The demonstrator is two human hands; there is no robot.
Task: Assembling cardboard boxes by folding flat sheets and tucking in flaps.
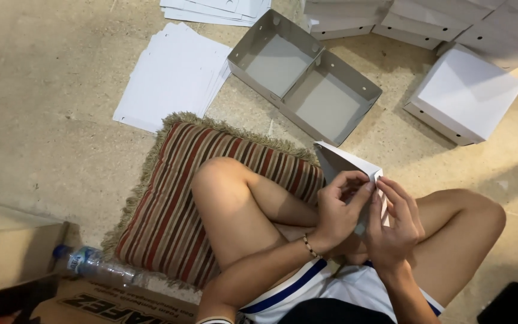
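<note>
I sit cross-legged on the floor and hold a white cardboard box blank (344,163) in front of my knees. My left hand (338,211) grips its near corner, fingers curled over the folded edge. My right hand (394,227) pinches the same corner from the right side, thumb and fingers pressed on the flap. The sheet is partly folded, its grey inner side facing away toward the floor. Both hands touch each other at the corner.
A striped fringed cushion (175,198) lies under my left leg. Two open grey box trays (307,75) stand ahead, a stack of flat white blanks (172,75) to their left, finished white boxes (466,96) at right. A plastic bottle (97,265) and brown carton (13,246) sit near left; a black phone (509,305) near right.
</note>
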